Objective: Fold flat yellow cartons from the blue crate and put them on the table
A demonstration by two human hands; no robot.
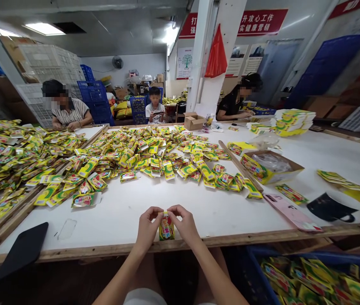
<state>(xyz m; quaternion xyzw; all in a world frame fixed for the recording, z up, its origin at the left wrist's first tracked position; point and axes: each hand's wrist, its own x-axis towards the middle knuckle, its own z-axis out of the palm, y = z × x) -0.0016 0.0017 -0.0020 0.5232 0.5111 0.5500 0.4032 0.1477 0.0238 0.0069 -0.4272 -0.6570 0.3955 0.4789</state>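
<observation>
Between my two hands, close to the table's front edge, a small yellow and green printed carton (166,228) stands upright, its printed face toward me. My left hand (149,222) pinches its top left corner with thumb and forefinger. At the top right corner my right hand (183,220) grips it in the same way. The fingertips cover part of the carton's upper end. Beyond my hands a broad heap of similar small cartons (154,152) spreads over the white table (119,218), several with flaps standing out.
Wooden strips divide the table. To the right lie a pink phone (291,212), a black mask (329,207) and an open display box (272,165) with clear plastic inside. A black phone (23,248) overhangs the front left edge. A blue crate (262,275) of cartons stands below right. Other people sit opposite.
</observation>
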